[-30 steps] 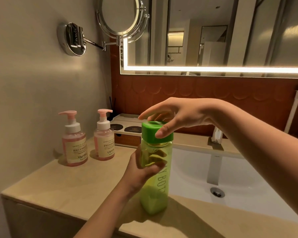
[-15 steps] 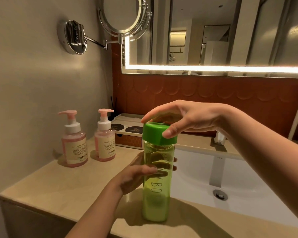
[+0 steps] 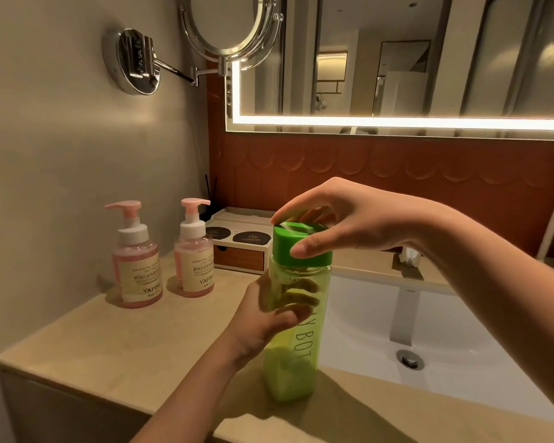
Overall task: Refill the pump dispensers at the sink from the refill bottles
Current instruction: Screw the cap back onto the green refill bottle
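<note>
Centre frame: left hand [image 3: 263, 318] wraps tall translucent green bottle [image 3: 301, 362], right hand [image 3: 349, 225] pinches its green cap [image 3: 285, 247], so brace firmly, twist level

Two pink pump dispensers [image 3: 138, 276] [image 3: 195, 270], one green refill bottle [image 3: 296, 362], one sink [image 3: 461, 330], two mirrors [image 3: 227, 24] [image 3: 397, 59], two hands [image 3: 263, 318] [image 3: 349, 222]

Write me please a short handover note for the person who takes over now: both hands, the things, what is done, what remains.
Left hand: grip round the green bottle, upright on the counter beside the sink.
Right hand: pinches the green cap, which is on the bottle.
Pink dispenser and second dispenser stand by the wall, pumps on.
Done: nothing poured yet.
Left: take the cap off, open both dispensers, pour, close all.
</note>
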Demonstrator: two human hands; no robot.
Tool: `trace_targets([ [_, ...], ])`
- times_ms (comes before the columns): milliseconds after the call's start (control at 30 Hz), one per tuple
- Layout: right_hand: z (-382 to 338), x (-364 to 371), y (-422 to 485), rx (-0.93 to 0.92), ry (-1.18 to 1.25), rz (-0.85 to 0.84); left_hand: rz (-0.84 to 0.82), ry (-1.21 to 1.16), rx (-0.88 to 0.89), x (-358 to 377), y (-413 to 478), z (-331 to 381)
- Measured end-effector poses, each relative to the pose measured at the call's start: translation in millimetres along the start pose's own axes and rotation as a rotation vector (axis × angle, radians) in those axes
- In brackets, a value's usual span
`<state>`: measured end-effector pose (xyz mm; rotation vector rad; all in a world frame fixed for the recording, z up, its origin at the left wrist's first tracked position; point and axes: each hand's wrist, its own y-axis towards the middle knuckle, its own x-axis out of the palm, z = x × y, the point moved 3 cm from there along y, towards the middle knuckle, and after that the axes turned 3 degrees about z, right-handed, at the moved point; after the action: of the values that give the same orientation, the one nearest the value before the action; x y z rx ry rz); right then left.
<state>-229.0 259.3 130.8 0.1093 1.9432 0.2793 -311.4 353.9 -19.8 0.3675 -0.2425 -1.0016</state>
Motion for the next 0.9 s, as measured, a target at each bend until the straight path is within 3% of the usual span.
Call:
trace_targets([
  [133, -1, 1, 4, 0.081, -0.070, 0.047, 0.058, -0.002, 0.082, 8, -3, 4],
  [367, -11, 2, 10, 0.164, -0.334, -0.094, 0.064, 0.015, 0.113, 9, -5, 3],
  [700, 0, -11, 15, 0.095, -0.003, -0.358, -0.255, -0.099, -0.141, -5, -2, 5],
  [833, 6, -23, 14, 0.069, 0.195, -0.309, -0.372, -0.029, -0.195, -8, -1, 8],
  [900, 6, -23, 15, 0.071, 0.181, -0.282, -0.379, -0.015, -0.214, -7, 0, 9],
])
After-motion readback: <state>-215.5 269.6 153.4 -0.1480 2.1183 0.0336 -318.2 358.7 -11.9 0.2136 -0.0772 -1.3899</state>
